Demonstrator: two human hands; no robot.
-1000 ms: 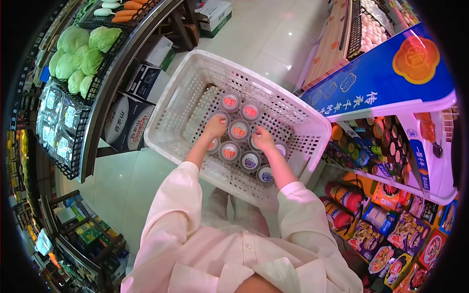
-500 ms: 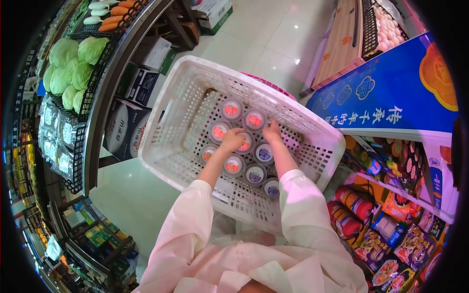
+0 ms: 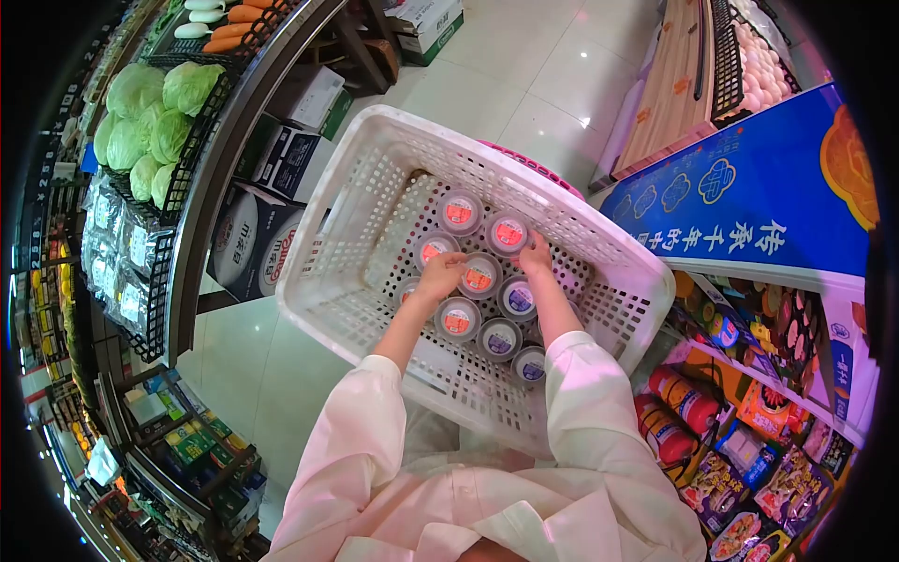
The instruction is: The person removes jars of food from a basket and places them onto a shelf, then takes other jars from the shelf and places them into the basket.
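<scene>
Inside a white perforated plastic basket (image 3: pixel 370 323) stand several round clear tubs with labelled lids, some orange and some purple. My left hand (image 3: pixel 438 278) is over the left side, its fingers curled at the rim of an orange-labelled tub (image 3: pixel 479 276). At the right edge of another orange-labelled tub (image 3: pixel 508 232), my right hand (image 3: pixel 537 257) has its fingers bent close around the rim. The undersides of both hands are hidden. A purple-labelled tub (image 3: pixel 518 298) lies just below my right hand. My left wrist partly covers a tub at the left.
Cabbages (image 3: pixel 145 122) fill a black crate on the shelf at left, with cardboard boxes (image 3: pixel 253 239) underneath. To the right stand a blue display panel (image 3: pixel 740 187), red fire extinguishers (image 3: pixel 682 398) and packaged snacks. Something pink (image 3: pixel 534 169) shows behind the basket.
My left hand has slid left off the middle orange-labelled tub, so its lid now shows. My right hand stays beside the upper tub. The whole view has shifted slightly.
</scene>
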